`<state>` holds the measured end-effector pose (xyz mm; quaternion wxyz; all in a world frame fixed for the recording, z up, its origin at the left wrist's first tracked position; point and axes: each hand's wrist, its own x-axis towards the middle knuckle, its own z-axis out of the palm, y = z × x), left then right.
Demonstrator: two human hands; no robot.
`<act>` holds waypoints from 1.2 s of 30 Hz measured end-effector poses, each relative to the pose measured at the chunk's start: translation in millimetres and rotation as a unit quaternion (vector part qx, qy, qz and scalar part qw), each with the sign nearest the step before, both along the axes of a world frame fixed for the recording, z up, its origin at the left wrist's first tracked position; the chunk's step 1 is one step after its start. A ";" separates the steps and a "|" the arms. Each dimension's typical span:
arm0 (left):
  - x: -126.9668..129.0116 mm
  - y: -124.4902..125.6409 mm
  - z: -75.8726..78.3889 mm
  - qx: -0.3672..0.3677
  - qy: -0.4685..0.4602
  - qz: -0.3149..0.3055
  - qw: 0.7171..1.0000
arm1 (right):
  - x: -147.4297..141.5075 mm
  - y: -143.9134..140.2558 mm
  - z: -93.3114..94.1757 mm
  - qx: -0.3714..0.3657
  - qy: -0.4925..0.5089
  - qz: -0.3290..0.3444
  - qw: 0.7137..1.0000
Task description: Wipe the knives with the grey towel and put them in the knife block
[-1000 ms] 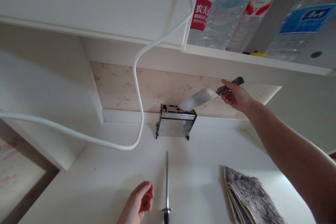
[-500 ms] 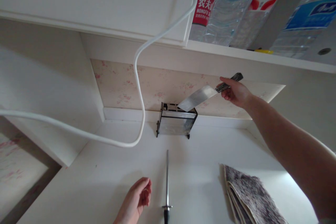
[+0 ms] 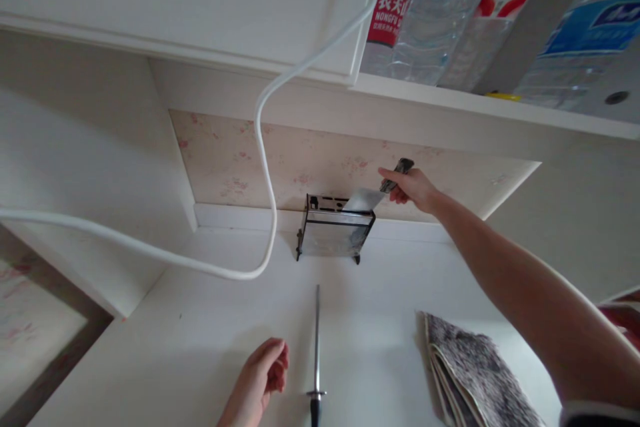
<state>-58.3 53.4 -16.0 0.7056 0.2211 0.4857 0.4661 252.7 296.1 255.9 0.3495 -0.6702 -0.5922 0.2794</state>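
Observation:
My right hand [image 3: 413, 188] grips the dark handle of a broad-bladed knife [image 3: 367, 200]. Its blade is partly sunk into the top of a clear knife holder with a black frame [image 3: 334, 235], which stands against the back wall. My left hand [image 3: 263, 377] rests low on the white counter [image 3: 200, 340] with loosely curled fingers, holding nothing. Just to its right lies a sharpening steel [image 3: 317, 347], handle toward me and tip pointing at the holder.
A folded grey patterned cloth [image 3: 473, 373] lies at the right on the counter. A white cable [image 3: 260, 173] loops down from the cabinet above. Several plastic water bottles [image 3: 435, 13] stand on the upper shelf.
My right hand has moved left and down, and the knife blade has slid from above the holder partway into its slot. My left hand has barely moved.

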 end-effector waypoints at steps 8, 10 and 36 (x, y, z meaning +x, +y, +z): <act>10.1 -13.8 2.3 0.192 0.293 -0.112 0.930 | -35.6 7.2 -51.9 -0.032 -0.124 0.022 0.992; 11.2 -22.6 -2.7 0.297 0.385 -0.127 0.865 | -36.9 5.6 -55.0 -0.030 -0.137 0.028 0.990; 54.1 56.2 218.2 0.412 0.347 -0.162 0.827 | -37.1 -246.4 -279.7 0.012 -0.030 0.094 0.995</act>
